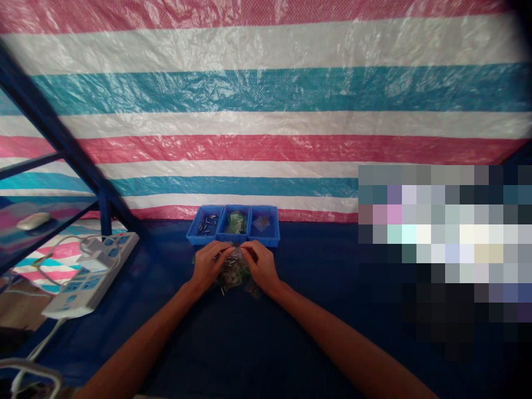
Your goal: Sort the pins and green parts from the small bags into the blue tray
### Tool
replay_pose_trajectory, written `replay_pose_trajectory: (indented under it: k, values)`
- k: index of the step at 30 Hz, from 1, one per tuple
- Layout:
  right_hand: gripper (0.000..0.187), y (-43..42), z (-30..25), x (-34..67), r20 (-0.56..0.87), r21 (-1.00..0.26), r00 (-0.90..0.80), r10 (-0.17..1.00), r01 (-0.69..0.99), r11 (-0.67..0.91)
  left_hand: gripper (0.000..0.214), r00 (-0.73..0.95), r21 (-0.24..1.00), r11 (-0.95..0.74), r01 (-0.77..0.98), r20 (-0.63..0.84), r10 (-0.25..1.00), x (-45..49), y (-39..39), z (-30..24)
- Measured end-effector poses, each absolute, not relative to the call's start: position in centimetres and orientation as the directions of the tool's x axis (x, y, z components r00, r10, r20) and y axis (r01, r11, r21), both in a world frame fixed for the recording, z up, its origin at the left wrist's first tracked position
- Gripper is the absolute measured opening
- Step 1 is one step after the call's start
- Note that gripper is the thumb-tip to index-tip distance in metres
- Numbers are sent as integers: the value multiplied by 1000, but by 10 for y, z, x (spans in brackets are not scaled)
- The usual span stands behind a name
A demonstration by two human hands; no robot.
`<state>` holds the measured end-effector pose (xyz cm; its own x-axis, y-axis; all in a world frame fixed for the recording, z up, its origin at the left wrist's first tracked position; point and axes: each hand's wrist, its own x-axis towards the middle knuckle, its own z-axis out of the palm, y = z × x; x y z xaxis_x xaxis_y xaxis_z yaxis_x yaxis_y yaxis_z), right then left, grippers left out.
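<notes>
My left hand [209, 267] and my right hand [262, 267] meet over a pile of small metal pieces and clear plastic bags [235, 274] on the dark blue table [241, 343]. Both are closed, thumbs and fingertips pinched together; whatever they grip is too small to make out. Just beyond them stand three joined blue bins [233, 240]. Slim metal pins [206, 224] lie scattered in the left compartment. Greenish clear packets [236, 221] fill part of the middle one, and a few clear packets [261, 223] lie in the right one.
On the left lies a white power strip [89, 291] with a plug adapter [93, 256] and cables. A blue metal frame [78, 160] slants up beside it. Behind the table hangs a striped plastic sheet [266, 88]. The right side is pixelated.
</notes>
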<state>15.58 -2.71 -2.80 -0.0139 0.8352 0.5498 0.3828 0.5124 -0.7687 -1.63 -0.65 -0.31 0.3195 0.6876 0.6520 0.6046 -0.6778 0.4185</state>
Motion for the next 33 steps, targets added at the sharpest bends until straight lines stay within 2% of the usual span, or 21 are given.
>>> replay_pose_trajectory:
  k: [9, 12, 16, 22, 24, 26, 29, 33]
  values:
    - [22, -27, -27, 155, 562, -768, -5, 827, 369, 524, 20, 317, 375, -671, 639, 667, 674, -18, -7, -3]
    - [25, -26, -28, 155, 563, -776, 13, 827, 353, 523, 18, 211, 333, -638, 694, 754, 623, -22, 3, 7]
    - [26, -25, -31, 155, 556, -773, -1, 831, 366, 518, 20, 31, 300, -504, 810, 837, 547, -36, 35, 29]
    - [24, -23, -33, 155, 561, -768, -4, 828, 370, 523, 24, 180, 147, -358, 922, 656, 733, -43, 73, 34]
    - [23, -23, -34, 155, 561, -770, -2, 828, 368, 522, 25, 188, 114, -327, 938, 623, 759, -38, 72, 30]
    - [23, -23, -33, 155, 559, -770, -6, 829, 368, 522, 37, 174, 112, -317, 942, 645, 744, -34, 64, 28]
    - [23, -23, -31, 156, 563, -762, -14, 826, 377, 526, 24, 298, 133, -469, 873, 617, 729, -28, 45, 28]
    - [22, -25, -30, 156, 582, -751, -3, 813, 383, 538, 30, 621, 228, -743, 629, 428, 657, -27, 21, 26]
